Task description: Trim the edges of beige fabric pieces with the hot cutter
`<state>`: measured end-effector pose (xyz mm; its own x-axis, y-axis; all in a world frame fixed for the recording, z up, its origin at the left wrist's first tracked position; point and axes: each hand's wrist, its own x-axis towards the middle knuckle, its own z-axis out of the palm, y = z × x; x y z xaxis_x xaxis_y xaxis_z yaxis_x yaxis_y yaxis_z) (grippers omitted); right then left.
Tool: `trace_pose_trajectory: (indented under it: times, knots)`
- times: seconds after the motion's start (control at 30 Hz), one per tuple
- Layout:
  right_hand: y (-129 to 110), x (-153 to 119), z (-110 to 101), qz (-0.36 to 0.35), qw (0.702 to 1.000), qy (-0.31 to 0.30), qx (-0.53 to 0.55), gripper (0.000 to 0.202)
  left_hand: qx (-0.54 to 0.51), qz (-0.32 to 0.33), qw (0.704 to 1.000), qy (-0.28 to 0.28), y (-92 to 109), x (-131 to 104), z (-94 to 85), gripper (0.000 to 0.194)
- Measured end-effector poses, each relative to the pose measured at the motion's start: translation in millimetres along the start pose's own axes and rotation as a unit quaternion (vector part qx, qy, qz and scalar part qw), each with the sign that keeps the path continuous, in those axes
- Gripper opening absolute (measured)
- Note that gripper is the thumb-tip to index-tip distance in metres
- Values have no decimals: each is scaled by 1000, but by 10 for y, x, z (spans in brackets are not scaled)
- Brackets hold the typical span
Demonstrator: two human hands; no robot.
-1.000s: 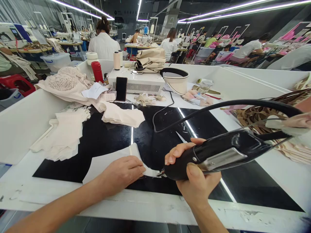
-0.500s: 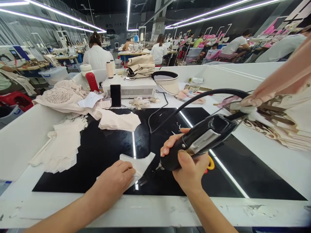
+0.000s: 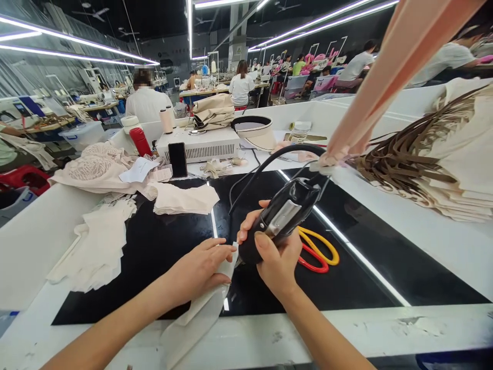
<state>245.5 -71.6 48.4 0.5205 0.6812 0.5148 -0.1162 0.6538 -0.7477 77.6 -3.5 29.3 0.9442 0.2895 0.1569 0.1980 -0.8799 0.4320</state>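
Note:
My right hand [image 3: 279,259] is wrapped round a black hand-held corded power tool [image 3: 283,210] with a metal plate on its side. The tool points down at the cloth, and its metal tip is largely hidden. A knotted pink fabric strip [image 3: 370,82] runs up from its cable end. My left hand [image 3: 204,267] has its fingers and thumb on a cream fabric piece [image 3: 196,326], gripping its edge beside the tool. The fabric trails across the table's front edge. Just right of my right hand lie yellow and red looped handles [image 3: 333,257], apparently of scissors.
A black work surface [image 3: 173,272] covers the white table. Cut cream pieces [image 3: 185,199] and a fabric stack [image 3: 96,241] lie left. Behind stand a white vented box [image 3: 211,149], a phone [image 3: 177,160] and a visor [image 3: 256,136]. Brown-strapped fabric [image 3: 435,154] lies right.
The tool and my right hand have moved left to the fabric edge. My left hand has shifted right, and the fabric now trails toward me. More of the coloured handles shows.

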Motion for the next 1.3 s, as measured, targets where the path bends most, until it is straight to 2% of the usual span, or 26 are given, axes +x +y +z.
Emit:
trace_pose_trajectory:
  times: [0.17,0.43,0.63,0.73,1.3]
  knots:
    - [31,2,21,1,1000,0,-1,41,9,-16,998,-60,-98,35,-1,34]
    - [88,-11,89,4,1000,5,-21,31,30,-30,996,-85,-124,-6,-42,32]
    - [86,-5,113,16,1000,-4,-17,28,27,-69,990,-116,-112,-30,-97,40]
    - [77,11,121,12,1000,6,-23,28,25,-80,988,-133,-97,-28,-127,36]
    - [97,-3,107,14,999,2,-33,34,14,-78,988,-135,-112,-19,-133,35]
